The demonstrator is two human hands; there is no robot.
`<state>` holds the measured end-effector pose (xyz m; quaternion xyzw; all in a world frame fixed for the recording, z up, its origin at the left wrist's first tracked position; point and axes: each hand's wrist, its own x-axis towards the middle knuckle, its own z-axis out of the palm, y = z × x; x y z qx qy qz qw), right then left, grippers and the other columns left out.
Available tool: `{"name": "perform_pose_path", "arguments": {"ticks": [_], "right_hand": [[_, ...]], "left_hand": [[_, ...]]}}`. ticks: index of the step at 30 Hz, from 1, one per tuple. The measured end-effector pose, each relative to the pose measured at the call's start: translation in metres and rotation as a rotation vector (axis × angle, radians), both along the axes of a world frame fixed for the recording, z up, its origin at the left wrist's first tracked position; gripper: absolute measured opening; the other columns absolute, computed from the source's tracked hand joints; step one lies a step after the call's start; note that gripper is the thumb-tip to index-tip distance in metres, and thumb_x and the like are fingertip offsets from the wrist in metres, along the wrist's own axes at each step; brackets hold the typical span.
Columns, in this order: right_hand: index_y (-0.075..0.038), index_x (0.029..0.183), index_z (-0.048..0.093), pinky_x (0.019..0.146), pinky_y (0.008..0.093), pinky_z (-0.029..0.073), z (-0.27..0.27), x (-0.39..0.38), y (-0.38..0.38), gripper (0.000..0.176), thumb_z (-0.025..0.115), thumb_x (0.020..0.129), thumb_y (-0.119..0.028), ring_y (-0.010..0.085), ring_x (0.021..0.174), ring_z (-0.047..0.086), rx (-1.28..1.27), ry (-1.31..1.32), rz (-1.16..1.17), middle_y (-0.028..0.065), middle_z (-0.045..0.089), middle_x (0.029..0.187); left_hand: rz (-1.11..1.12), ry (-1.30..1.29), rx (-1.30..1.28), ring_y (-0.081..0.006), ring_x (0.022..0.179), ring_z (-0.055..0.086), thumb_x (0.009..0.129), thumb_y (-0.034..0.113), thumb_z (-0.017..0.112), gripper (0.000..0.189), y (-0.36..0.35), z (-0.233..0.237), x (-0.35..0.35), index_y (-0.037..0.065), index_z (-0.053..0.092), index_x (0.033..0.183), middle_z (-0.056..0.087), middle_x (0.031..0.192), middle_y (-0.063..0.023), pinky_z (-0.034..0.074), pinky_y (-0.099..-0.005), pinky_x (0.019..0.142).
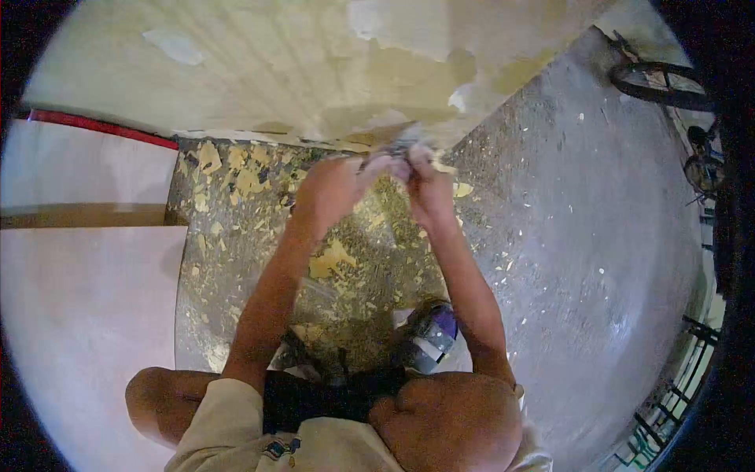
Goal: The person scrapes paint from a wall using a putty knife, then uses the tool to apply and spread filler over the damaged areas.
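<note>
My left hand [334, 189] and my right hand [429, 185] meet low against the yellow, patchy wall [338, 79]. Between them is a greyish flat scraper [406, 140], smeared by motion, its blade tilted toward the wall. Fingers of both hands are closed around it; its handle is mostly hidden. Below the hands, yellow paint flakes [334, 258] lie scattered over the concrete floor [574, 220]. More flakes gather along the foot of the wall.
Pale boards [86, 291] stand at the left, with a red strip [102, 127] along the upper one. My shoe [432, 334] is just below the work spot. A bicycle wheel [661, 85] is at the far right, above dark metal railings [668, 401].
</note>
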<state>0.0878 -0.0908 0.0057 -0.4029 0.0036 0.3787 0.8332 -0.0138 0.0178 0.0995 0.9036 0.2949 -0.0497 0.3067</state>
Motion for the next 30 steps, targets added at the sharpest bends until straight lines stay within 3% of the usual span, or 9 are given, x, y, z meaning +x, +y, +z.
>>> {"name": "perform_pose_path", "arguments": {"ticks": [4, 7, 10, 12, 13, 16, 21, 23, 30], "right_hand": [[-0.002, 0.099, 0.057, 0.069, 0.028, 0.049, 0.004, 0.004, -0.012, 0.019, 0.057, 0.087, -0.016, 0.0154, 0.079, 0.06, 0.004, -0.092, 0.008, 0.0067, 0.061, 0.093], [-0.002, 0.092, 0.062, 0.066, 0.0261, 0.046, 0.001, 0.0, -0.012, 0.017, 0.058, 0.086, -0.016, 0.0122, 0.072, 0.058, -0.176, -0.197, 0.106, 0.0037, 0.062, 0.081], [-0.004, 0.086, 0.061, 0.063, 0.0268, 0.048, -0.001, -0.002, -0.011, 0.013, 0.061, 0.084, -0.017, 0.0117, 0.069, 0.058, -0.256, -0.231, 0.125, 0.0032, 0.06, 0.077], [-0.004, 0.087, 0.062, 0.061, 0.0262, 0.049, -0.002, 0.0, -0.013, 0.013, 0.061, 0.084, -0.017, 0.0111, 0.068, 0.057, -0.231, -0.383, 0.057, 0.0033, 0.06, 0.077], [-0.004, 0.087, 0.062, 0.061, 0.0262, 0.049, 0.001, -0.002, -0.013, 0.013, 0.061, 0.084, -0.017, 0.0111, 0.068, 0.057, -0.232, -0.381, 0.058, 0.0033, 0.06, 0.077], [-0.001, 0.088, 0.063, 0.057, 0.0247, 0.048, 0.008, 0.0, -0.014, 0.018, 0.06, 0.085, -0.019, 0.0102, 0.068, 0.056, -0.287, -0.35, -0.038, 0.0029, 0.061, 0.076], [0.0, 0.083, 0.063, 0.056, 0.0248, 0.048, 0.014, 0.004, -0.016, 0.021, 0.059, 0.086, -0.021, 0.0097, 0.066, 0.056, -0.342, -0.454, -0.022, 0.0034, 0.06, 0.074], [0.001, 0.083, 0.063, 0.055, 0.0252, 0.048, 0.038, 0.004, -0.019, 0.023, 0.059, 0.085, -0.021, 0.0099, 0.065, 0.056, -0.354, -0.542, -0.101, 0.0043, 0.06, 0.073], [0.003, 0.083, 0.063, 0.057, 0.0273, 0.051, 0.02, 0.01, -0.03, 0.019, 0.061, 0.084, -0.016, 0.0118, 0.062, 0.058, -0.579, -0.669, -0.094, 0.0064, 0.061, 0.071]], "left_hand": [[-0.103, -0.021, 0.162, -0.0382, 0.069, 0.061, 0.085, 0.053, 0.044, 0.056, -0.002, -0.017, 0.007, 0.001, 0.064, 0.085, 0.061, 0.071, -0.0215, 0.047, -0.0455, 0.063], [0.001, -0.205, 0.042, -0.0351, 0.064, 0.061, 0.086, 0.051, 0.044, 0.054, -0.006, -0.043, -0.01, 0.001, 0.063, 0.082, 0.06, 0.065, -0.0184, 0.047, -0.0426, 0.061], [0.173, -0.114, -0.266, -0.023, 0.051, 0.053, 0.088, 0.048, 0.043, 0.053, -0.01, -0.07, -0.016, 0.001, 0.058, 0.072, 0.054, 0.056, -0.011, 0.042, -0.0348, 0.051], [0.06, -0.504, -0.342, -0.0144, 0.047, 0.045, 0.089, 0.049, 0.042, 0.053, -0.019, -0.087, -0.007, 0.004, 0.053, 0.065, 0.046, 0.051, -0.0025, 0.036, -0.0297, 0.047], [0.189, -0.38, -0.508, -0.0118, 0.045, 0.042, 0.09, 0.05, 0.041, 0.054, -0.024, -0.087, -0.004, 0.005, 0.051, 0.062, 0.042, 0.049, 0.001, 0.035, -0.0284, 0.045], [0.349, -0.35, -0.778, -0.0119, 0.045, 0.041, 0.09, 0.051, 0.041, 0.054, -0.036, -0.101, 0.004, 0.006, 0.051, 0.062, 0.043, 0.049, 0.0004, 0.034, -0.0274, 0.044], [0.335, -0.503, -0.61, -0.0097, 0.046, 0.04, 0.088, 0.055, 0.042, 0.055, -0.044, -0.115, 0.019, 0.006, 0.051, 0.063, 0.044, 0.051, 0.0009, 0.031, -0.0259, 0.043], [0.344, -0.563, -0.833, -0.0091, 0.047, 0.041, 0.086, 0.055, 0.044, 0.055, -0.047, -0.105, 0.021, 0.005, 0.052, 0.065, 0.044, 0.052, 0.0011, 0.032, -0.0258, 0.044], [0.398, -0.601, -0.973, -0.007, 0.042, 0.041, 0.084, 0.057, 0.046, 0.053, -0.065, -0.125, 0.029, 0.008, 0.053, 0.065, 0.044, 0.051, 0.0025, 0.03, -0.0234, 0.038]]}}
